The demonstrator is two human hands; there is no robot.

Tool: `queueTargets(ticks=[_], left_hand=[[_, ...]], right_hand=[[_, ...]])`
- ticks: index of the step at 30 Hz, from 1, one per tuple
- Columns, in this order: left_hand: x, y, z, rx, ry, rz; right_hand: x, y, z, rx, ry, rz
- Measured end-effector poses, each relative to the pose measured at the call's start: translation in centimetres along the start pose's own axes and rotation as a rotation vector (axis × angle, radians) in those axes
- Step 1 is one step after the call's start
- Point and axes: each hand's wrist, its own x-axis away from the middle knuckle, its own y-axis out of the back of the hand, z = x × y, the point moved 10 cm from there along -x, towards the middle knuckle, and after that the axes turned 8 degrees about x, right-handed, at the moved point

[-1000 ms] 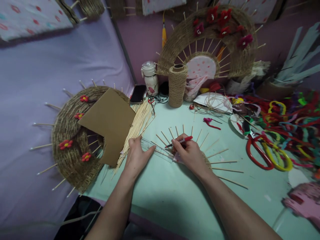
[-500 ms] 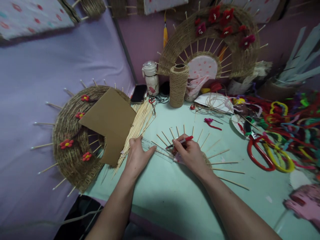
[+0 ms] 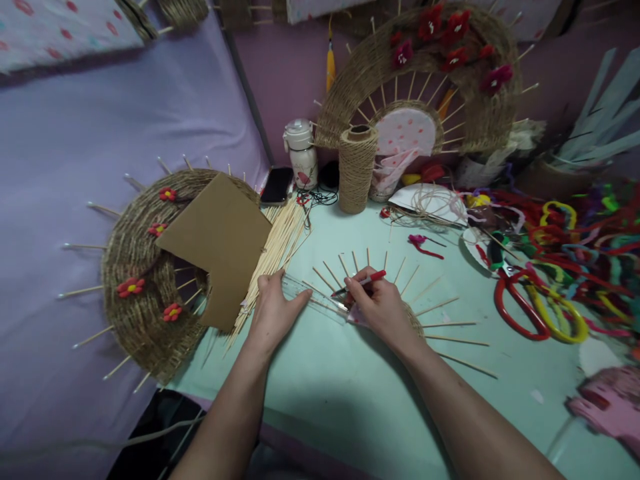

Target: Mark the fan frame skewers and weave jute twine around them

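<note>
My left hand (image 3: 274, 310) pinches the outer end of a clear ruler (image 3: 296, 289) between thumb and fingers. The ruler lies along one of the thin sticks of a small half-round fan frame (image 3: 414, 321), whose sticks spread outward over the table. In my right hand (image 3: 384, 308) is a red pen (image 3: 375, 276), its tip angled down at the ruler's inner end. That hand rests over the middle of the frame and hides much of its woven centre.
A bundle of thin sticks (image 3: 280, 243) lies left, beside brown cardboard (image 3: 220, 247) on a large woven fan (image 3: 145, 320). Behind stand a twine spool (image 3: 357, 173) and a bottle (image 3: 303, 157). Scissors (image 3: 520, 310), pipe cleaners (image 3: 595, 243) and a pink glue gun (image 3: 607, 407) are right.
Both hands, the ruler and the pen stay almost where they were. The view has shifted very slightly.
</note>
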Motion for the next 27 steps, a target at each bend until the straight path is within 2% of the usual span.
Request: queueTargets(ticks=[14, 27], left_hand=[[-0.19, -0.01, 0.14, -0.004, -0.017, 0.016], [-0.08, -0.14, -0.16, -0.040, -0.004, 0.037]], right_hand=[[0.01, 0.38, 0.58, 0.044, 0.029, -0.028], [0.09, -0.07, 0.05, 0.006, -0.019, 0.013]])
